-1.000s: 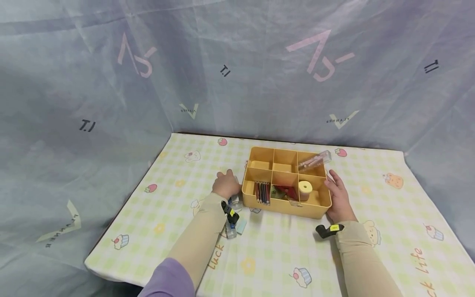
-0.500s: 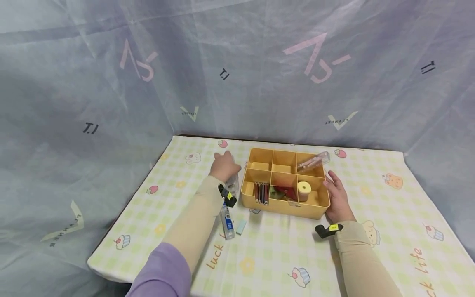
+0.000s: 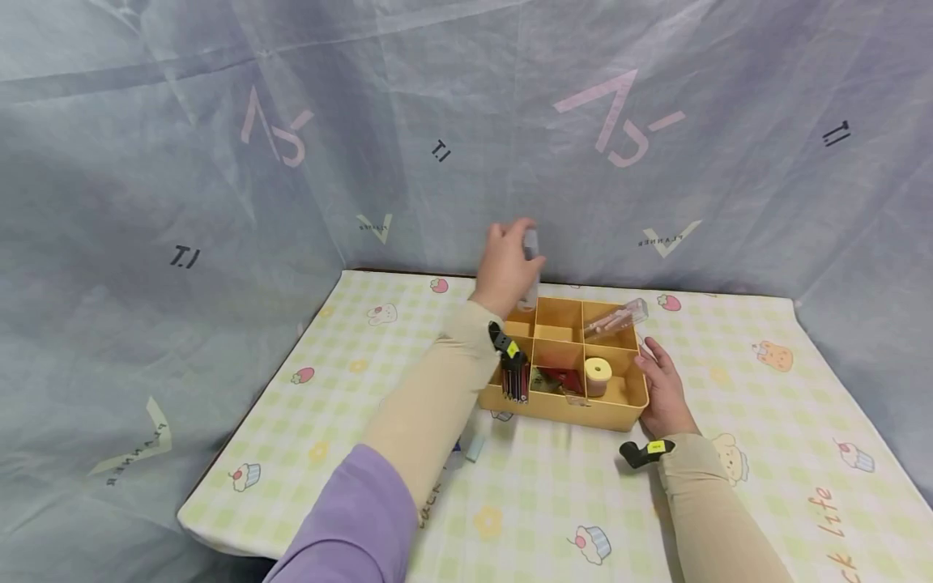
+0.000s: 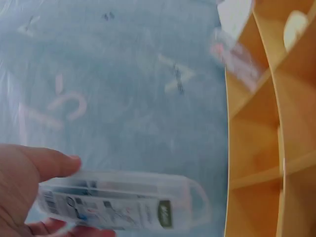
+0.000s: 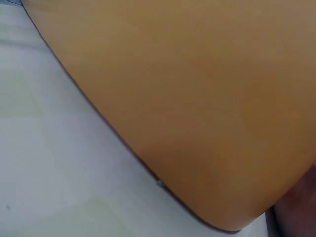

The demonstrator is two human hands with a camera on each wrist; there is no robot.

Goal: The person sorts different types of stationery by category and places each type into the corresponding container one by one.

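Observation:
My left hand (image 3: 506,267) grips a clear plastic case (image 4: 123,202) with a printed label and a loop at one end. It holds the case upright over the back left compartment of a yellow divided box (image 3: 561,411); the case's lower end is partly hidden by the hand. At the box's right side, my right hand (image 3: 665,393) rests with fairly straight fingers against the wall. Colored pencils (image 3: 515,382), red and green items (image 3: 560,378) and a yellow-topped spool (image 3: 598,376) occupy the front compartments. A clear tube of pink sticks (image 3: 616,319) leans in the back right compartment.
A pale blue eraser-like block (image 3: 475,448) lies on the checked tablecloth (image 3: 532,486) in front of the box. Beside it, a blue-labelled clear item (image 3: 457,446) is mostly hidden by my left forearm. A grey-blue curtain (image 3: 466,121) hangs behind the table.
My left hand has lifted the clear case from the table left of the box, carrying it up and right over the back left compartment. The right hand stays at the box's side.

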